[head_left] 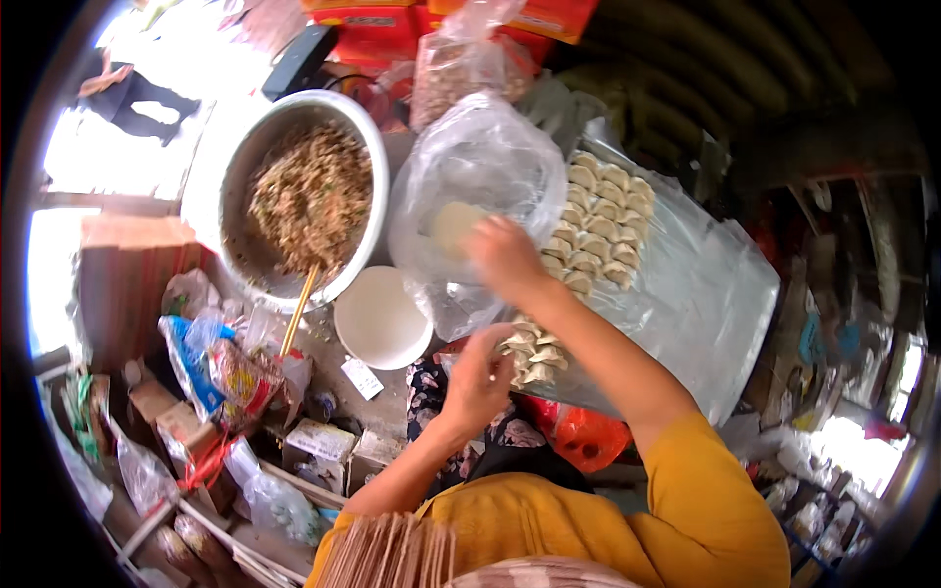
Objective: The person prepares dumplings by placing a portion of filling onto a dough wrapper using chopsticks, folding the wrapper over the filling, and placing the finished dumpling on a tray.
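My right hand [505,257] is over a clear plastic bag [485,147], its fingertips at the edge of a pale round dumpling wrapper [456,227] inside. Motion smears those fingers, so their grip does not show. Nearer my body, my left hand [478,380] is held up with its fingers curled together; what they hold, if anything, is hidden. Just right of it lie several folded dumplings [534,353]. Beyond my right forearm, more dumplings [598,220] stand in rows on a plastic-covered tray [686,304].
Left of the bag stands a large metal basin [230,225] of minced filling [312,201], with chopsticks [300,312] leaning on its rim. A white bowl [382,318] sits between them. Red boxes [377,37] are at the back; cluttered bags and cartons [319,441] lie lower left.
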`<state>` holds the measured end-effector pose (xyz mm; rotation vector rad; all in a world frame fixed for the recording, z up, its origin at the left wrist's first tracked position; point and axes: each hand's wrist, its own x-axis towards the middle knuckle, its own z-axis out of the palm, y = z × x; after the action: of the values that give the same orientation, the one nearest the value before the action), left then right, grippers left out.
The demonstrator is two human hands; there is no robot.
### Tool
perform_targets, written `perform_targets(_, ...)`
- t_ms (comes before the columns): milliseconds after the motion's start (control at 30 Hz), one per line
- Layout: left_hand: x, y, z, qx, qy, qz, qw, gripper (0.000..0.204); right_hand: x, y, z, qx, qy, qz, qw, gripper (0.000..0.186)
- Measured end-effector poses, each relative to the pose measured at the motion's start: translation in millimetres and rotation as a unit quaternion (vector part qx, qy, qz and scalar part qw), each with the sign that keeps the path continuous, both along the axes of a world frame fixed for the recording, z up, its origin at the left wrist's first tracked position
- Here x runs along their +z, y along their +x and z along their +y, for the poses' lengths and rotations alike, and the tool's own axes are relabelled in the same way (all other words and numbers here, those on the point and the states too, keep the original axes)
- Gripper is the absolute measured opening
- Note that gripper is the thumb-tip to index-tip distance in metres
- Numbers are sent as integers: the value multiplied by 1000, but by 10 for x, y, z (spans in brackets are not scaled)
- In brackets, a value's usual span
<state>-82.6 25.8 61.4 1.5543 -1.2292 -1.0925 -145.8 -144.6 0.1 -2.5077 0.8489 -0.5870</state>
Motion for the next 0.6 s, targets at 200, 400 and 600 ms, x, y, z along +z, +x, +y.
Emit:
perform_targets(200, -33, 236, 129, 64, 74, 124, 987, 32, -335, 278, -36, -1, -73, 154, 985, 13)
perform_targets(400, 37, 431, 146, 86, 123, 155, 976, 30, -204, 335, -171, -50, 132, 124, 982, 16)
perform_targets(600, -166, 603, -245, 101, 133, 248, 954, 27, -269, 157, -395, -169, 325, 26, 930, 23)
